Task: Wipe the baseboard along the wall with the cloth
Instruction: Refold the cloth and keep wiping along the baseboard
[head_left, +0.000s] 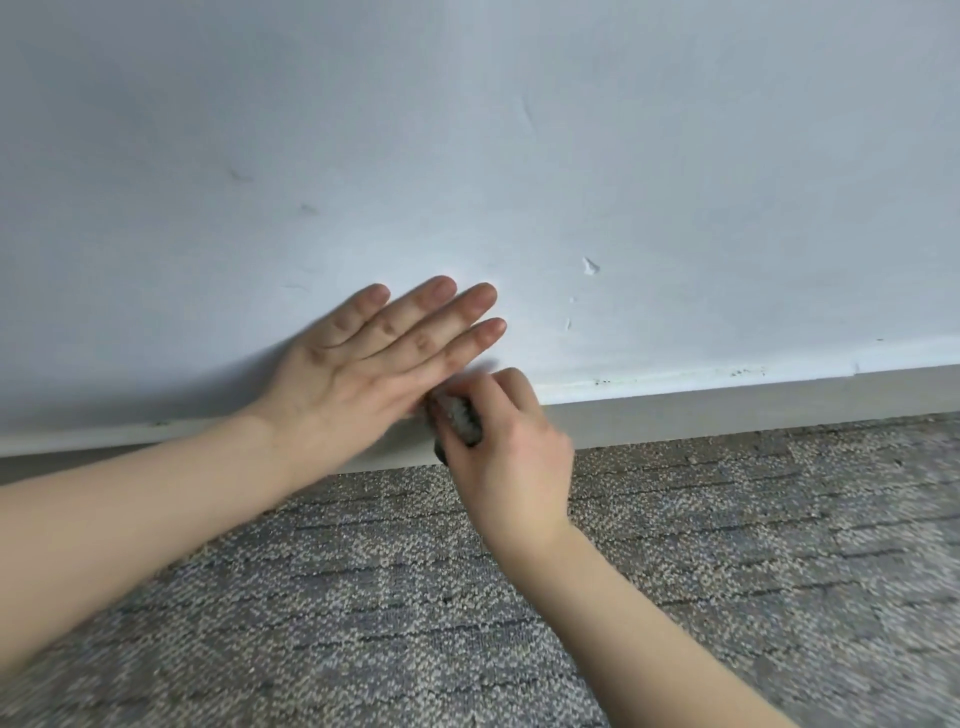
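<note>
- We saw two bare hands: the left hand (358, 374) and the right hand (511, 452).
- The left forearm (130, 519) and the right forearm (639, 613) were unsleeved to the frame's edge.
- We noted short, plain fingernails (441, 287) — and creased knuckles — on the left.

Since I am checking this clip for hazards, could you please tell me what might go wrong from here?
The cloth is bunched small in the right hand, so it may miss the dark specks along the baseboard top. The left hand lies flat on the wall and might leave smudges near the chipped paint.
</note>
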